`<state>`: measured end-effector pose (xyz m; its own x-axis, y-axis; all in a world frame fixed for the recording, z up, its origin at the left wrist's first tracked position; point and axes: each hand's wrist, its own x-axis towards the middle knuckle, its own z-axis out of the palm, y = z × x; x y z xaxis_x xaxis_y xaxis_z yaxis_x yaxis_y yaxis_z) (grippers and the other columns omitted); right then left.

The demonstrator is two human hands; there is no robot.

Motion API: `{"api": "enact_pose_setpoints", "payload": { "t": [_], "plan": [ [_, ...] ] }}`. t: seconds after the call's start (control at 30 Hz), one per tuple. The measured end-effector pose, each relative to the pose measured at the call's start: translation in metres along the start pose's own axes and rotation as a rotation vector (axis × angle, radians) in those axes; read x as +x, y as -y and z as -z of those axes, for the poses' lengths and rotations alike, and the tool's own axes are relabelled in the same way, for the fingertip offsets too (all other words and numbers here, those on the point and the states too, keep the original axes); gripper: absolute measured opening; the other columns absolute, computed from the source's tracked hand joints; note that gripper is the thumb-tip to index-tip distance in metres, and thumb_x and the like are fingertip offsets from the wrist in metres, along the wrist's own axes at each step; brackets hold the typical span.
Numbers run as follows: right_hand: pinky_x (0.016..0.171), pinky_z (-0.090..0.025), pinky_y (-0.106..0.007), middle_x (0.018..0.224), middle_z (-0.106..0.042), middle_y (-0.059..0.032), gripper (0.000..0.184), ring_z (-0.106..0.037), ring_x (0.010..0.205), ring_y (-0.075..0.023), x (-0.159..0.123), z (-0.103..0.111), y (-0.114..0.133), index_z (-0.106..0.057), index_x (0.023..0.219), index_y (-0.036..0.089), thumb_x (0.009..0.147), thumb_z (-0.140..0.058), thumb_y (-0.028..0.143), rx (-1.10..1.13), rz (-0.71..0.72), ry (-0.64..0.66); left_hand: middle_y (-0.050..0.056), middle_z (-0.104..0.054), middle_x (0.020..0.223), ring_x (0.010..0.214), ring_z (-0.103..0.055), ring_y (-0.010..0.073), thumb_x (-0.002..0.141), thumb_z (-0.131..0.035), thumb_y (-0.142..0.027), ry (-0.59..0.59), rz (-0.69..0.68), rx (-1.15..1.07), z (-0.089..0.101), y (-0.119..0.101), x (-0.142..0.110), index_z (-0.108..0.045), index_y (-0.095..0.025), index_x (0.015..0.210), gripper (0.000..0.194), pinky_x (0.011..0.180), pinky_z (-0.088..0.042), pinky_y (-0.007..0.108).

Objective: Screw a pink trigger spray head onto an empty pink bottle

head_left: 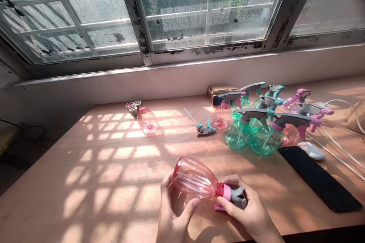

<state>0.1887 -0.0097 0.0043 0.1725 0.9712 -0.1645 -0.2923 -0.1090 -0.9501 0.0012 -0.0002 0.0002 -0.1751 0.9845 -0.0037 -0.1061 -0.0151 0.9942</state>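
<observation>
Near the front of the table a clear pink spray bottle (196,178) lies sideways between my hands, its base to the left and its neck to the right. My left hand (176,209) is wrapped round the base end, thumb underneath. The fingers of my right hand (242,201) close round the pink collar and the grey spray head (238,197), whose pink trigger points down to the left. The head sits on the bottle's neck; whether it is fully tight I cannot tell. A dip tube shows through the pink wall.
Beyond stand an uncapped pink bottle (147,121), small square pieces (133,108) and a loose grey-teal spray head (205,129). Several assembled green spray bottles (266,140) and pink ones cluster at right, before a cardboard box (212,95). A black phone (319,178), white case (311,150) and cables (339,159) lie right.
</observation>
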Motion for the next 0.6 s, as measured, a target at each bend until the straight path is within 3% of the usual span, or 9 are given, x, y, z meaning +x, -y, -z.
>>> {"api": "enact_pose_setpoints", "payload": {
  "t": [0.13,0.23,0.33,0.47,0.6],
  "plan": [
    [0.061,-0.069,-0.033,0.08,-0.076,-0.0018,0.045,-0.073,0.065,-0.0204,-0.0022,-0.0021,0.0009,-0.077,0.092,0.022,0.068,-0.098,0.054,-0.004,-0.036,-0.009,0.008,-0.069,0.142,0.133,-0.066,0.029,0.078,-0.089,-0.062,-0.114,-0.009,0.044,-0.0006,0.0001,0.0011,-0.055,-0.034,0.137,0.074,0.113,-0.052,0.041],
    [0.062,-0.07,-0.034,0.081,-0.075,-0.0009,0.044,-0.072,0.068,-0.0199,-0.0023,-0.001,0.0008,-0.076,0.095,0.023,0.071,-0.097,0.053,0.025,-0.05,-0.015,0.009,-0.067,0.148,0.138,-0.063,0.0298,0.083,-0.086,-0.059,-0.072,0.015,0.023,-0.0006,-0.0001,0.0029,-0.055,-0.034,0.144,0.073,0.118,-0.049,0.043],
    [0.064,-0.071,-0.036,0.086,-0.076,-0.0014,0.044,-0.071,0.071,-0.0204,-0.0009,0.0016,-0.0001,-0.076,0.099,0.023,0.073,-0.096,0.052,0.031,-0.025,-0.02,0.008,-0.069,0.146,0.136,-0.066,0.0301,0.085,-0.087,-0.05,-0.008,0.015,-0.023,-0.0003,-0.0012,0.0039,-0.063,-0.033,0.139,0.061,0.113,-0.054,0.038],
    [0.067,-0.072,-0.039,0.092,-0.076,-0.0029,0.043,-0.073,0.076,-0.0223,0.0006,0.0038,-0.0017,-0.077,0.102,0.023,0.075,-0.095,0.051,0.048,0.008,-0.002,0.006,-0.074,0.135,0.13,-0.071,0.0293,0.085,-0.087,-0.044,-0.048,0.0,-0.035,0.0003,-0.0004,0.0031,-0.065,-0.034,0.129,0.05,0.111,-0.057,0.039],
    [0.067,-0.071,-0.036,0.093,-0.079,-0.0048,0.043,-0.075,0.077,-0.0233,-0.0002,0.0042,-0.0034,-0.079,0.104,0.022,0.075,-0.095,0.05,0.029,0.001,0.016,0.007,-0.072,0.14,0.132,-0.069,0.03,0.082,-0.088,-0.049,-0.03,-0.025,0.041,-0.0007,0.001,0.0008,-0.058,-0.035,0.137,0.064,0.105,-0.06,0.038]
  ]
}}
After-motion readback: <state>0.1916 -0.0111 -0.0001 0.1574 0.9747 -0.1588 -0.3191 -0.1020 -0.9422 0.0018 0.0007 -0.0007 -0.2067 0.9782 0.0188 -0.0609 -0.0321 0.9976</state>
